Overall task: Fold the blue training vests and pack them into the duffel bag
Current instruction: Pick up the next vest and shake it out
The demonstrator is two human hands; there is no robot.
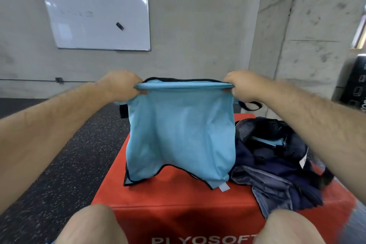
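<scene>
A light blue training vest point(181, 136) with black trim hangs in front of me, stretched between both hands. My left hand point(121, 84) grips its upper left corner and my right hand point(242, 84) grips its upper right corner. The vest's lower ends touch the top of the red box point(172, 198). To the right on the box lies the open dark navy duffel bag point(281, 166). A folded light blue piece point(267, 141) shows inside the bag.
The red foam plyo box stands on dark speckled rubber flooring point(65, 156). My bare knees point(93, 224) are at its front edge. A whiteboard point(95, 12) hangs on the concrete wall behind. A dark cylindrical object point(354, 83) stands at the far right.
</scene>
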